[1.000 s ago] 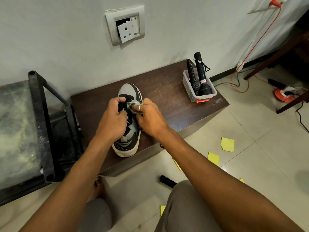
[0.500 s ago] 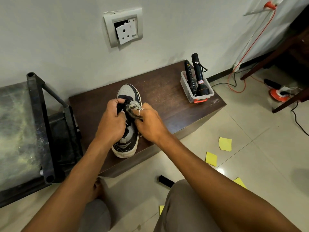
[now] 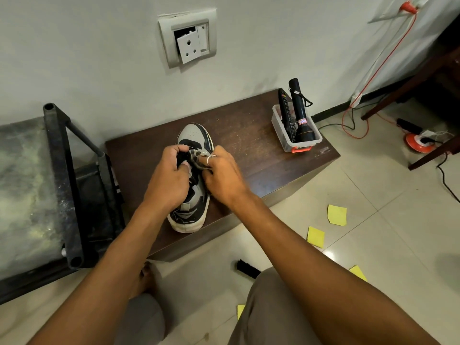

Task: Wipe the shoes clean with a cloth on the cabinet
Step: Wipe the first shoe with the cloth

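Little has moved since the earlier frames. The shoe (image 3: 193, 135) lies where it did, and both hands stay bunched over its middle, the right hand (image 3: 224, 178) shifted only slightly.

The shoe is a low sneaker with smooth grey and black panels, small perforations on the rounded toe and a thick off-white sole. It rests on the cabinet (image 3: 249, 150), left of the middle. Its heel sits at the front edge and its toe points toward the back edge by the wall. The cabinet top is flat, dark brown wood grain, speckled with pale dust.

Both forearms reach forward and converge over the shoe, wrists bent down. The left hand (image 3: 169, 185) is closed with knuckles up. Its fingers curl into the black lace area and its thumb presses there, so it grips the shoe, though exactly which part it holds is hidden. The right hand pinches the cloth (image 3: 196, 158), a small crumpled rag that looks grey and mottled, and holds it against the shoe's upper just beside the left thumb. A pale band circles one right finger.

At the cabinet's right end a clear plastic tub (image 3: 280, 130) with a red latch holds a black torch (image 3: 300, 113) and a remote (image 3: 284, 113), both leaning on its back rim. Yellow paper squares (image 3: 336, 215) and a black brush (image 3: 246, 268) lie on the glossy floor tiles.
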